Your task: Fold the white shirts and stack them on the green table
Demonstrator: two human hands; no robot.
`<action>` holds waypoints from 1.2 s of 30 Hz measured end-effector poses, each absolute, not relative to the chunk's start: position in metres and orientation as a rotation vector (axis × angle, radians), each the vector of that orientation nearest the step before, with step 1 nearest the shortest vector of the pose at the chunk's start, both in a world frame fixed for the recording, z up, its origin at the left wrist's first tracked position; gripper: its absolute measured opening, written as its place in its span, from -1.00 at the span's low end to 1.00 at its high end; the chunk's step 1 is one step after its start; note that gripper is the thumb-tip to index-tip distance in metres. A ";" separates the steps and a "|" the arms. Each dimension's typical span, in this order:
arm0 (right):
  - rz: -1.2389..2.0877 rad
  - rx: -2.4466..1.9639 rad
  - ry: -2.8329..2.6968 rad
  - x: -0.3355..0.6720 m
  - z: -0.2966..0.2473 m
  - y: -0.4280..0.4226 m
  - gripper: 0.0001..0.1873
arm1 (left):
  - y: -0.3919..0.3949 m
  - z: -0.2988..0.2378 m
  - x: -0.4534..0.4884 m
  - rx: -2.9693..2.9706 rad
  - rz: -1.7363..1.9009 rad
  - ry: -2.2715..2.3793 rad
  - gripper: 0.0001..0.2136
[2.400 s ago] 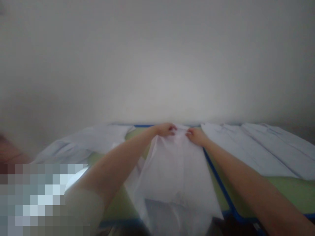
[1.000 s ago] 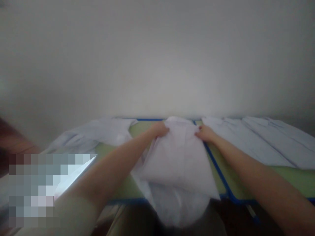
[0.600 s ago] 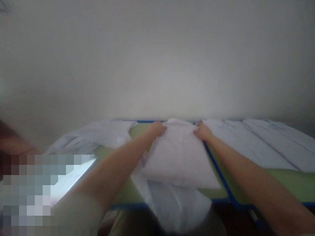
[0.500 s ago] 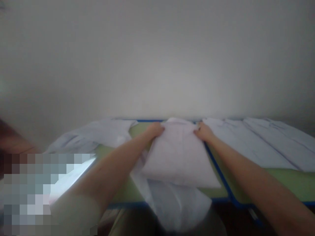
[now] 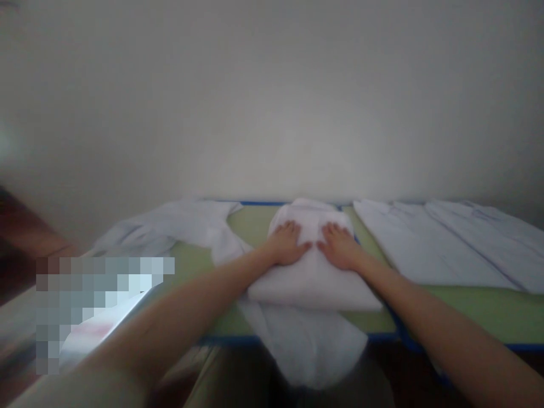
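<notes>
A folded white shirt (image 5: 312, 286) lies in front of me, its far end near the wall. On its upper part my left hand (image 5: 285, 243) rests flat, fingers spread and pointing away from me. My right hand (image 5: 339, 245) lies the same way just beside it, palm down, thumbs almost meeting. Neither hand grips anything. From beneath the folded shirt another piece of white cloth (image 5: 312, 351) hangs over the table's near edge toward my lap. Whether it belongs to the same garment I cannot tell.
Loose white garments (image 5: 170, 226) are heaped at the left. Several folded white garments (image 5: 450, 249) lie overlapping at the right. Two green tabletops (image 5: 255, 221) with blue edges stand side by side against a pale wall (image 5: 272, 113). A blurred patch covers the lower left.
Both hands have let go of the shirt's far side edges. They have come inward and toward me, and now lie flat on top of it with fingers spread.
</notes>
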State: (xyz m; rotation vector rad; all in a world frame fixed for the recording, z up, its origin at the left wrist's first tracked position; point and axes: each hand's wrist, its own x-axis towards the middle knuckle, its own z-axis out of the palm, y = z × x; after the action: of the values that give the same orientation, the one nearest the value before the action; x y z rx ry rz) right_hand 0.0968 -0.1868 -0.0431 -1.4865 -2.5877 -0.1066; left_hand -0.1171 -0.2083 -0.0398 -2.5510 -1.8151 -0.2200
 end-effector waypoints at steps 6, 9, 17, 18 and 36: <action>-0.011 -1.782 -2.477 0.127 -0.052 -0.153 -0.09 | -0.159 -0.044 -0.152 -2.332 -0.197 -2.078 -0.06; 0.033 -1.883 -2.367 0.142 -0.051 -0.144 -0.13 | -0.141 -0.041 -0.167 -2.252 -0.160 -2.177 -0.08; -0.199 -1.574 -2.365 0.139 -0.035 -0.136 -0.25 | -0.138 -0.017 -0.149 -2.364 -0.295 -1.794 -0.37; -0.170 -1.498 -2.451 0.136 -0.036 -0.135 -0.30 | -0.141 -0.019 -0.141 -2.473 -0.272 -1.726 -0.36; 0.112 -1.334 -2.650 0.117 -0.013 -0.219 -0.33 | -0.266 0.023 -0.102 -3.020 0.096 -1.475 -0.13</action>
State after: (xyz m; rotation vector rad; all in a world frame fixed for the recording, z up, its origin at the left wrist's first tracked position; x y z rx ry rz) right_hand 0.1166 -0.2191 -0.0130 -1.3336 -2.6503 0.1124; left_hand -0.1020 -0.2655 0.0234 -3.0203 -1.4747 0.0959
